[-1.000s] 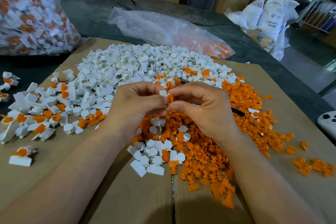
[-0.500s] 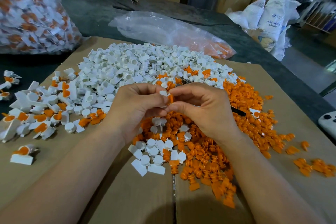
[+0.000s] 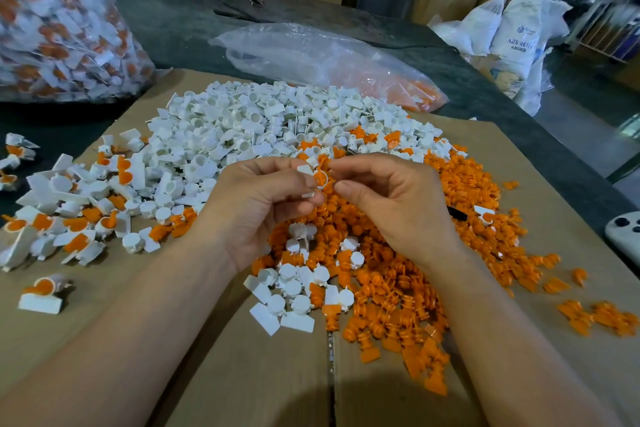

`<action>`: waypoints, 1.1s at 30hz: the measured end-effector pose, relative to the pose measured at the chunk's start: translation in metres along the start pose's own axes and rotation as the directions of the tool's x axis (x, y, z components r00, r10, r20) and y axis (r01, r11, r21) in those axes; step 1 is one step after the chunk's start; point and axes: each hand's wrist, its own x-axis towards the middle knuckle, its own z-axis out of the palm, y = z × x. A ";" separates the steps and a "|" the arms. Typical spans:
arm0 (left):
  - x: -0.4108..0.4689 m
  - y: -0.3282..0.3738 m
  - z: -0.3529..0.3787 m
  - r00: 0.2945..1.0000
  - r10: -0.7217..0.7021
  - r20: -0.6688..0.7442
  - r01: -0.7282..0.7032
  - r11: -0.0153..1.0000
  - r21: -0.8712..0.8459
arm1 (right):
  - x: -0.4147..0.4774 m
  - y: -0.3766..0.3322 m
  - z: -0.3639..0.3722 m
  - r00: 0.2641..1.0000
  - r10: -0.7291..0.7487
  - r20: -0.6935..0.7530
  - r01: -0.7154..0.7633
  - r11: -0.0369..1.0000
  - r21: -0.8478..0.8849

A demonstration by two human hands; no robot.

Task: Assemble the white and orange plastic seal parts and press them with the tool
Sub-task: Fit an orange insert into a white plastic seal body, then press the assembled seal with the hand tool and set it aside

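left hand (image 3: 263, 204) pinches white seal body (image 3: 309, 170), orange insert (image 3: 320, 179) seated in it, raised over orange parts pile (image 3: 398, 288), probably for alignment | right hand (image 3: 391, 204) curled just beside it, grip unclear | black tool (image 3: 457, 213) partly hidden behind right hand, pressing not yet done

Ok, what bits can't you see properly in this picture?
All from the head view.
Black object, perhaps the tool: only its end shows; the right hand hides the rest.
Seal part: the left hand covers most of it; whether the right hand touches it is unclear.
White device: cut off by the right edge.
Sack print: too small and blurred to read.
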 end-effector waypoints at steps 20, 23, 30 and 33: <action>0.000 0.001 -0.002 1.000 0.015 -0.001 -0.015 1.000 -0.016 | 0.010 0.023 -0.045 0.775 0.621 0.119 -0.349 0.577 -0.738; 0.000 0.001 -0.001 1.000 0.016 0.000 -0.016 1.000 -0.017 | 0.009 0.029 -0.038 0.772 0.622 0.130 -0.269 0.505 -0.820; 0.000 -0.001 -0.001 1.000 0.021 -0.001 -0.021 1.000 -0.009 | 0.009 0.031 -0.036 0.793 0.604 0.082 -0.303 0.506 -0.808; 0.000 -0.001 -0.001 1.000 0.022 0.000 -0.022 1.000 -0.011 | 0.010 0.029 -0.036 0.798 0.598 0.074 -0.325 0.531 -0.783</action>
